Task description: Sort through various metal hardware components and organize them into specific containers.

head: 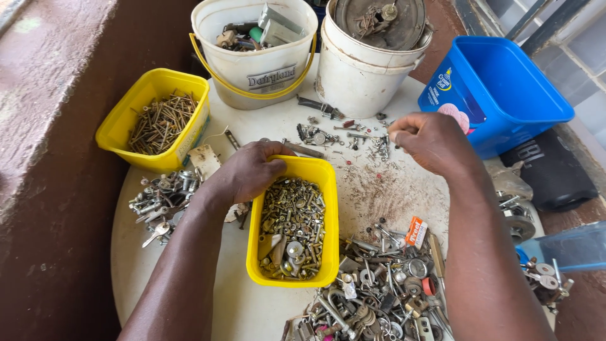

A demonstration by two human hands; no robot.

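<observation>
two yellow tubs were seen on the round table: the near tub, full of nuts and bolts, was gripped at its far left corner by the left hand; the far tub held long screws. the right hand was held above scattered small parts, fingertips pinched narrow; what was pinched could not be told. two white buckets and one blue tub stood behind.

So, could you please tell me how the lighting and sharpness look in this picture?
Head view: even daylight, soft shadows only, no harsh glare; the white table is bright but not blown out; left hand, right hand and the yellow tub of bolts are sharp; wide-angle bending shows at the edges.
</observation>
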